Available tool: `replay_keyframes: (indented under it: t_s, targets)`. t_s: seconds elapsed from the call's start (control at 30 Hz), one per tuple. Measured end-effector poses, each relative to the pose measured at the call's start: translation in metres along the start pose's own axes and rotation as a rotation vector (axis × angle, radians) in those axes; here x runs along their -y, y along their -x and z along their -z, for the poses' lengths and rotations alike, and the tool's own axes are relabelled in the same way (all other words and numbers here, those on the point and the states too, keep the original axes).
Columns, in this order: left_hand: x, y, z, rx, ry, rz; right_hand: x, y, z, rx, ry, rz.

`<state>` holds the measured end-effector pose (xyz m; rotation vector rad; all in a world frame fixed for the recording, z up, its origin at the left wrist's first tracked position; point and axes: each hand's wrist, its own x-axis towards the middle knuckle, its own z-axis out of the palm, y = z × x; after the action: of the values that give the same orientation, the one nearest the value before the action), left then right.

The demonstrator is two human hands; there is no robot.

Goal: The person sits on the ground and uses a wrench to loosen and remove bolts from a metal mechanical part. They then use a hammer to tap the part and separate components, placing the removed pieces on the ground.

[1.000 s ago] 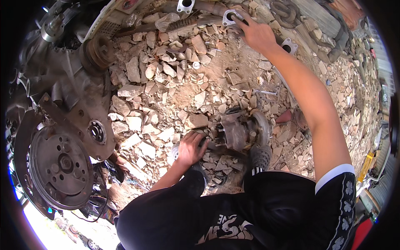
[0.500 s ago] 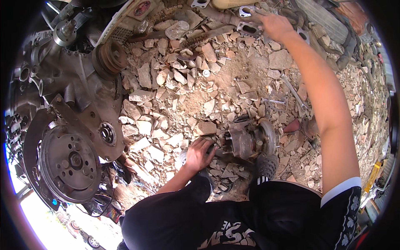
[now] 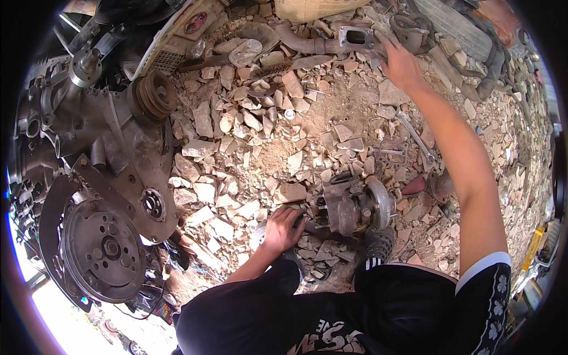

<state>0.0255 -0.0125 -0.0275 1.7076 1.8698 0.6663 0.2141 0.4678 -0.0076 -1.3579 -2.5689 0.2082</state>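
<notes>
My right hand (image 3: pixel 395 62) reaches to the rusty exhaust pipe (image 3: pixel 299 38), its fingers bent beside a silver flange (image 3: pixel 355 36) with a rectangular opening; what they grip is hidden. My left hand (image 3: pixel 285 228) is curled low near my left shoe over a dark piece I cannot make out. Just right of that hand, a dirty turbocharger (image 3: pixel 349 206) lies on the rubble beside my right shoe (image 3: pixel 378 242).
A large engine (image 3: pixel 103 136) with pulleys fills the left. Wrenches (image 3: pixel 417 136) lie among broken stones at right. A pale crate (image 3: pixel 173 38), a sack (image 3: pixel 313 7), hoses (image 3: pixel 479 83) and a red funnel-shaped piece (image 3: pixel 414 184) are around.
My right hand has moved rightward along the parts at the top from the smaller flanges to beside the rectangular one. My left hand has stayed by my shoe. The view has shifted slightly.
</notes>
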Motion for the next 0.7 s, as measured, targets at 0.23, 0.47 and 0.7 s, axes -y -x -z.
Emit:
replay_keyframes:
  t_s: [0.23,0.47,0.7]
  targets:
    - [0.001,-0.002,-0.004,0.004,-0.002,-0.008,-0.047,0.073,-0.02,0.218,0.156,-0.026]
    - [-0.003,-0.005,0.0,-0.041,-0.037,-0.046,-0.033,0.084,-0.001,0.405,0.185,-0.065]
    - [-0.01,-0.01,0.004,-0.047,-0.005,-0.062,-0.037,0.122,-0.003,0.415,0.079,-0.125]
